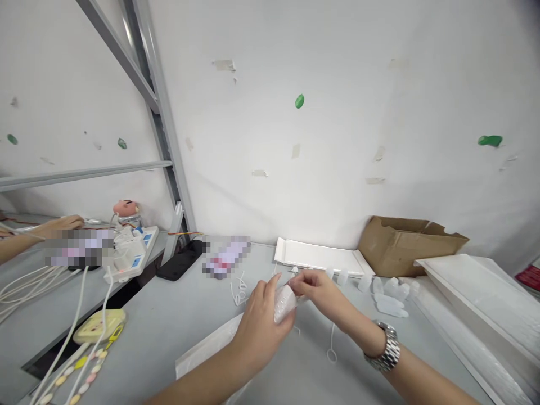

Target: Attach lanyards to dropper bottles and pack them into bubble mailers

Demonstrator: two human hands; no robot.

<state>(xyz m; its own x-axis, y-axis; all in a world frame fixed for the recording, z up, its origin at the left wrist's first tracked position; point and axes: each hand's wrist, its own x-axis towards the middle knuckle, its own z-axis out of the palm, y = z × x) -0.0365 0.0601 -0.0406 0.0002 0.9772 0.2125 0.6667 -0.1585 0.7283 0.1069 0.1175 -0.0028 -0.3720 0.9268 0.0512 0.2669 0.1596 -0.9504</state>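
My left hand [264, 320] is wrapped round a small whitish, shiny bundle [284, 304] that looks like bubble wrap; what is inside does not show. At the bundle's upper right, the fingertips of my right hand [314, 284] are pinched together, and whatever they grip is too small to name. A thin white cord with a loop at its end [332, 355] hangs or lies below my right wrist. Under my left forearm lies a white plastic sheet or bag [206, 351]. Curled white cord [239, 289] rests on the table left of my hands.
Several translucent small bottles [392, 288] lie to the right, before a cardboard box [392, 244] and white padded mailers [476, 292]. Behind my hands is a white tray [320, 255]. A black phone [179, 261], cables and a power strip [130, 256] lie left, near another person's hand [63, 225].
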